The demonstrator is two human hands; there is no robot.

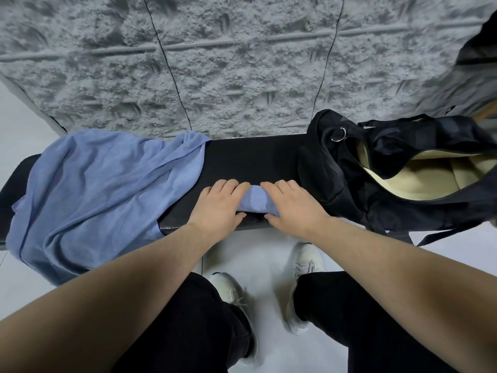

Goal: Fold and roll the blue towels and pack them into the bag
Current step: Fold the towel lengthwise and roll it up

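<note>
Black bench (242, 157) — loose blue towel (102, 189) left, rolled towel (255, 201) centre, open black bag (403, 168) right.

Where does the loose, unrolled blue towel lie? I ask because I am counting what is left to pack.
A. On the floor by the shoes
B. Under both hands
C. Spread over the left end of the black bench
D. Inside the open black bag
C: the loose, crumpled blue towel drapes over the left end of the black padded bench, apart from the open black bag with cream lining.

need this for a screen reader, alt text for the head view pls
Both hands, left hand and right hand, grip a rolled blue towel on a black bench. A loose blue towel lies left; an open black bag sits right.
</note>
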